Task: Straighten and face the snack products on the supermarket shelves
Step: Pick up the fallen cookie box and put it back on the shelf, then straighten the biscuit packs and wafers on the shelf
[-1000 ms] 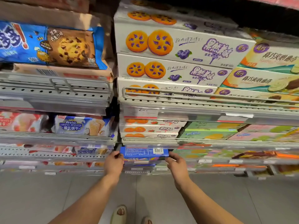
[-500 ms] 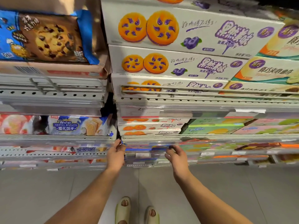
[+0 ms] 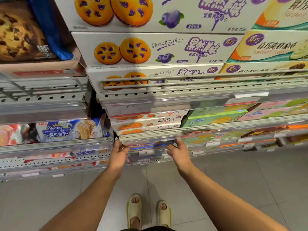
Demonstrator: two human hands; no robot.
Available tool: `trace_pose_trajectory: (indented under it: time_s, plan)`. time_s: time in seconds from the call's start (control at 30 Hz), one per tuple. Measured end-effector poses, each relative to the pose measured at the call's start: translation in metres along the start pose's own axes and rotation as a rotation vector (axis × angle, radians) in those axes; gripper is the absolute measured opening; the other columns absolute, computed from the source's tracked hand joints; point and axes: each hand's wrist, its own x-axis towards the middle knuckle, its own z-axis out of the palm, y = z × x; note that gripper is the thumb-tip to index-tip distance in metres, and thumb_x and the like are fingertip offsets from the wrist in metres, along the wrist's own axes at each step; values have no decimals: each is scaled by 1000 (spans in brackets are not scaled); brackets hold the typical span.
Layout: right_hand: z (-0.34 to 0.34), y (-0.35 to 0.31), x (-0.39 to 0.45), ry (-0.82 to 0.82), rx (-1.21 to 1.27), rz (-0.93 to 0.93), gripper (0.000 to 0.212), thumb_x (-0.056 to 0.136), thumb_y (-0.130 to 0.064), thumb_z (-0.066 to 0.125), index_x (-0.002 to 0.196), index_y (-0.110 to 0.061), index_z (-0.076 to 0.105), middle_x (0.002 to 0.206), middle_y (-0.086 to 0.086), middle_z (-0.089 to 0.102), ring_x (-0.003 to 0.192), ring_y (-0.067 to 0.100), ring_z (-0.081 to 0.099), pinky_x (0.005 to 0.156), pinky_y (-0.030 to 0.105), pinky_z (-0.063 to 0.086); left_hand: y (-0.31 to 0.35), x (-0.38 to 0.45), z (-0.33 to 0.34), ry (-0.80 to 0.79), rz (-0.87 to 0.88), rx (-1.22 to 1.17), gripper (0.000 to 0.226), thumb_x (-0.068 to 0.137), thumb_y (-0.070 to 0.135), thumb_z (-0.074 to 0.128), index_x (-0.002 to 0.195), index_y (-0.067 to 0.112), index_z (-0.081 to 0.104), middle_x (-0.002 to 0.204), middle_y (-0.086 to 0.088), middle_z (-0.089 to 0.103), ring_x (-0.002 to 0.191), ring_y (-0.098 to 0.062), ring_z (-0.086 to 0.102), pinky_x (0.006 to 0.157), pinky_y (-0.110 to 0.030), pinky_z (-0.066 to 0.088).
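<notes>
A blue box (image 3: 146, 145) on a low shelf (image 3: 216, 139) is gripped at its ends by the left hand (image 3: 118, 155) and right hand (image 3: 179, 151), fingers curled.

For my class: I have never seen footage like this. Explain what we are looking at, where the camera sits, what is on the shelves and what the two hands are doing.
There is no machine here, only a person working with bare hands. The camera is worn on the head and looks forward and down, so you see both forearms, the floor and the person's sandals. In front are supermarket shelves. Up high, white blueberry biscuit boxes lie stacked; to the left lies a chocolate chip cookie pack, and below it a wafer biscuit pack. Green boxes fill a lower shelf on the right. Low down, the left hand and the right hand reach to the two ends of a blue packet, fingers curled at its edges. Most of the packet is hidden under the shelf above, so its label cannot be read.
</notes>
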Motion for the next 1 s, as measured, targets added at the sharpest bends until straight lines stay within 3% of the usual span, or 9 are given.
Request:
trace_pose_trajectory:
  time_s: [0.1, 0.2, 0.3, 0.4, 0.53, 0.63, 0.8, 0.93, 1.0]
  plan:
    - [3, 1, -3, 15, -16, 6, 29, 73, -27, 60, 102, -25, 65, 96, -7, 70, 96, 24, 66, 100, 53, 53, -5, -2, 1, 33, -2, 23, 41, 101, -1, 52, 141, 8, 50, 113, -3, 67, 72, -14, 53, 54, -16, 52]
    - [6, 0, -7, 27, -37, -3, 27, 81, -21, 59, 107, -27, 64, 100, -5, 72, 98, 25, 69, 97, 49, 55, -4, -6, 5, 37, -13, 69, 56, 102, 5, 55, 154, 15, 39, 131, -3, 62, 84, -12, 59, 65, -22, 48]
    - [8, -3, -10, 50, -10, -13, 30, 84, -15, 60, 112, -25, 64, 102, -8, 72, 97, 17, 69, 95, 44, 55, -1, -4, 10, 11, -17, 90, 58, 101, 15, 59, 155, 18, 37, 146, -6, 55, 121, -25, 59, 94, -34, 47]
    - [10, -2, -11, 68, 18, -13, 38, 89, -6, 61, 122, -25, 62, 120, -7, 70, 116, 13, 64, 98, 37, 49, 5, -6, 13, 28, -48, 127, 60, 100, 20, 60, 155, 19, 37, 153, -5, 48, 135, -31, 50, 113, -47, 41]
    - [15, 0, -12, 144, 97, 24, 43, 82, -18, 62, 125, -25, 65, 123, -10, 70, 121, 12, 62, 99, 35, 47, 1, -5, 13, 68, -43, 180, 59, 100, 25, 61, 154, 21, 38, 155, -11, 45, 134, -37, 51, 114, -54, 41]
    - [15, -1, -12, 156, 135, 85, 32, 91, -8, 60, 118, -25, 62, 114, -15, 66, 110, 8, 61, 94, 35, 43, -3, -5, 13, 71, -33, 237, 57, 98, 27, 61, 151, 24, 41, 156, -12, 39, 132, -36, 52, 113, -55, 42]
    - [10, -1, -7, 113, 185, 111, 31, 90, -1, 58, 105, -26, 68, 109, -10, 69, 107, 11, 63, 103, 40, 49, 3, -11, 17, 78, -15, 302, 55, 101, 18, 58, 151, 6, 40, 160, -12, 27, 135, -33, 46, 117, -48, 36]
    - [7, 2, -8, 79, 200, 95, 47, 79, -15, 62, 126, -18, 66, 128, -3, 67, 119, 17, 62, 111, 46, 46, 7, -9, 19, 50, -29, 280, 53, 99, 19, 59, 148, 6, 44, 152, -15, 38, 133, -35, 48, 114, -50, 39]
    - [4, 6, -10, 65, 217, 114, 43, 88, -8, 62, 130, -15, 61, 128, 0, 63, 112, 18, 62, 108, 47, 49, 8, -10, 17, 30, -13, 268, 54, 100, 21, 59, 150, 10, 42, 153, -9, 39, 134, -33, 47, 108, -45, 45]
